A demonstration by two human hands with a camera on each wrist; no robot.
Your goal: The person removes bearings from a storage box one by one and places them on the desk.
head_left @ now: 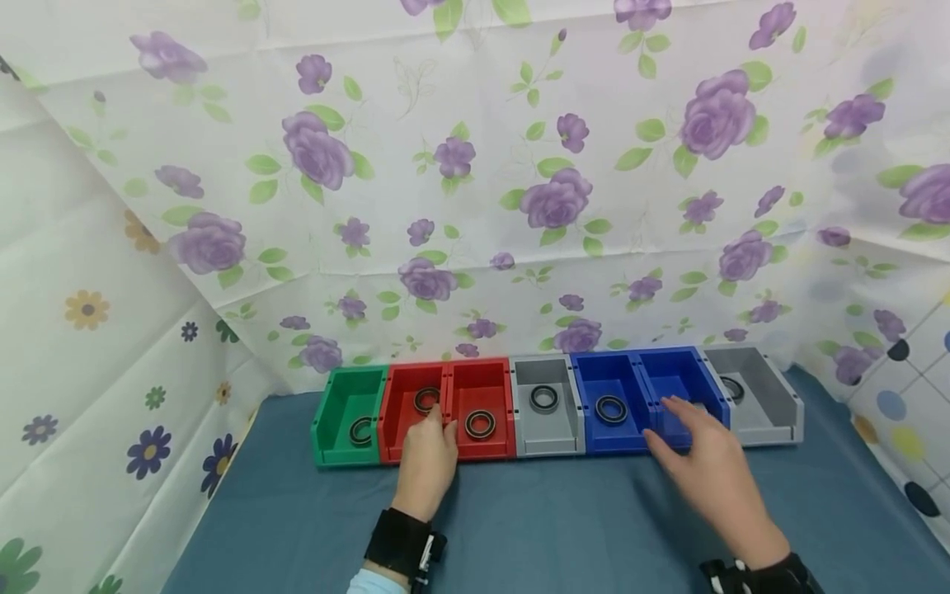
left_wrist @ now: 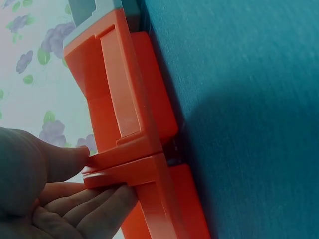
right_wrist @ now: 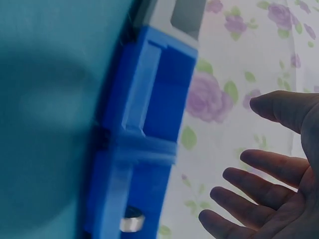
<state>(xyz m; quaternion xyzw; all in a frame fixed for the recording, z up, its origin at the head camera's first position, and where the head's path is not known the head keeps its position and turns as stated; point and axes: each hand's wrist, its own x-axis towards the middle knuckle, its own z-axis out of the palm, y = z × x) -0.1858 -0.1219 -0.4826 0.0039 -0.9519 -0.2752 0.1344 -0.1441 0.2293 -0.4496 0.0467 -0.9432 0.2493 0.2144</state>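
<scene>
Seven open-fronted bins stand in a row, each with a dark ring-shaped bearing showing inside. My left hand (head_left: pixel 426 462) reaches over the front of the left red bin (head_left: pixel 404 429), close to its bearing (head_left: pixel 426 401). In the left wrist view its nearly straight fingers (left_wrist: pixel 107 206) dip along that bin, thumb apart at the wall shared with the right red bin (left_wrist: pixel 142 89). My right hand (head_left: pixel 705 470) is spread before the right blue bin (head_left: pixel 671 375), partly hiding the bearing there; that bearing (right_wrist: pixel 132 220) shows in the right wrist view, away from the fingers.
Left of the red bins is a green bin (head_left: pixel 356 384). A grey bin (head_left: pixel 549 433) sits between red and blue, and a wider grey bin (head_left: pixel 764 404) ends the row. Blue cloth (head_left: pixel 534 520) covers the table; a floral sheet (head_left: pixel 475 223) hangs close behind the bins.
</scene>
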